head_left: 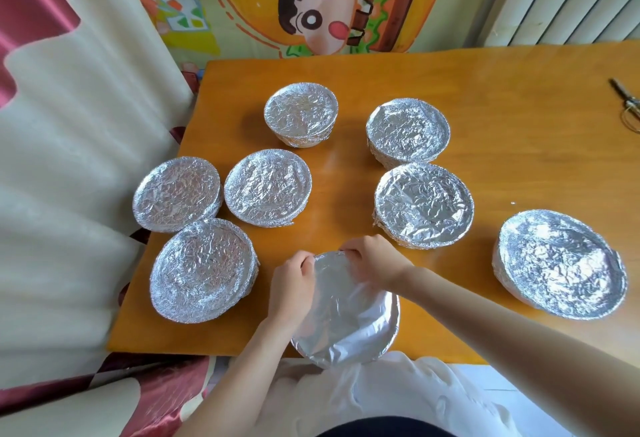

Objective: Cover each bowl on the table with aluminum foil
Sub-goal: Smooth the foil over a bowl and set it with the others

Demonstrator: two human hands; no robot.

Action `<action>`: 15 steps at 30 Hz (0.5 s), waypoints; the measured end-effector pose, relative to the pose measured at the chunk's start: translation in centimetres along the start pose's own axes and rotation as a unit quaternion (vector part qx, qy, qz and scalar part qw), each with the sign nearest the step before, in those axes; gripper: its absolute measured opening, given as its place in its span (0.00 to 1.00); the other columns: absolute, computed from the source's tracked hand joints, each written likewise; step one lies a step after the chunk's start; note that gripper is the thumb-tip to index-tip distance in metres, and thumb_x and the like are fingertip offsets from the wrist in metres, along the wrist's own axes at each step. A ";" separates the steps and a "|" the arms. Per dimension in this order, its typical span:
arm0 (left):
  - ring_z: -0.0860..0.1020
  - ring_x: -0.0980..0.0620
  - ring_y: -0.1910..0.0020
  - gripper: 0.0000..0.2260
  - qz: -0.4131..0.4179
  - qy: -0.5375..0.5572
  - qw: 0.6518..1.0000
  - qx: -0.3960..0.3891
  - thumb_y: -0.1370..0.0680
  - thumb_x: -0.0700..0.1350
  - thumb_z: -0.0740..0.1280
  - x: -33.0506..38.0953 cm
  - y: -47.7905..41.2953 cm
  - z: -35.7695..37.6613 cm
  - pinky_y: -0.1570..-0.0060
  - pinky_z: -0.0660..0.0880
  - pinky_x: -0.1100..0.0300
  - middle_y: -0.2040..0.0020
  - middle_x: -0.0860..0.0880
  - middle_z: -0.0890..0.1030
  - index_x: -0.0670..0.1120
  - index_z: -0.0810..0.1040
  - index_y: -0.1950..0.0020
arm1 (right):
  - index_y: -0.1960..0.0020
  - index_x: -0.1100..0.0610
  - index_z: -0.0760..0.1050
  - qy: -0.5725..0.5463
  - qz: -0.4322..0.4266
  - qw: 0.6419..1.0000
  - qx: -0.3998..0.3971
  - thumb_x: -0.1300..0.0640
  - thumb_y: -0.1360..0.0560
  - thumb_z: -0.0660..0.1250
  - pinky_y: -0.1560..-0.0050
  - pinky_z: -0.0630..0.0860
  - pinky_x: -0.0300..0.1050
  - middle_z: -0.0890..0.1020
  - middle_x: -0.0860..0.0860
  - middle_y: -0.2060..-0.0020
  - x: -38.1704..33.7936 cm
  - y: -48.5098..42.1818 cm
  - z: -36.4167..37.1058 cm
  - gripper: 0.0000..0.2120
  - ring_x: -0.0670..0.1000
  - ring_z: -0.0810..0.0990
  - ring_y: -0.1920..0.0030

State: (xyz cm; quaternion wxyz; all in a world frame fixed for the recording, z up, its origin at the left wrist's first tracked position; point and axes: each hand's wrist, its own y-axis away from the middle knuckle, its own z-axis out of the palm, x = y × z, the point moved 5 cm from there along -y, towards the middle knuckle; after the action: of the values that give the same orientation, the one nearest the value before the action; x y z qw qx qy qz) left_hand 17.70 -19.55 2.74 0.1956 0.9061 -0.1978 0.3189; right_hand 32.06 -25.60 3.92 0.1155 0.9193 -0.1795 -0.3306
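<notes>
A foil-covered bowl (349, 319) sits at the near edge of the wooden table (502, 118), its foil smoother than the rest. My left hand (291, 286) grips the foil at the bowl's left rim. My right hand (372, 260) pinches the foil at the far rim. Several other bowls stand around, each wrapped in crinkled foil: a near-left bowl (204, 268), a left-edge bowl (177, 193), a middle bowl (267, 188), a far bowl (300, 114), a far-right bowl (408, 130), a centre-right bowl (423, 204) and a right bowl (559, 263).
Scissors (627, 102) lie at the table's far right edge. A cream and red curtain (69, 159) hangs close along the table's left side. A cartoon wall picture (311, 0) is behind. White cloth (398, 391) lies below the near table edge.
</notes>
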 end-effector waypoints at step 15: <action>0.70 0.57 0.71 0.06 0.074 -0.001 0.997 0.000 0.19 0.42 0.60 3.2 0.7 0.0 0.68 0.60 0.64 0.67 0.54 0.76 0.46 0.76 0.53 | 0.43 0.58 0.79 -0.108 0.032 0.991 -0.071 0.48 0.18 0.51 0.47 0.72 0.47 0.82 0.59 0.54 0.4 0.8 -1.6 0.22 0.58 0.78 0.55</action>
State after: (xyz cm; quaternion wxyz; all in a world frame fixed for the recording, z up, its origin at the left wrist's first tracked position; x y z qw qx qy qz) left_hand 19.62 -20.87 5.00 0.1710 0.8891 -0.2645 0.3320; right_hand 33.18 -26.31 5.20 0.1710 0.8615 -0.1965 -0.4358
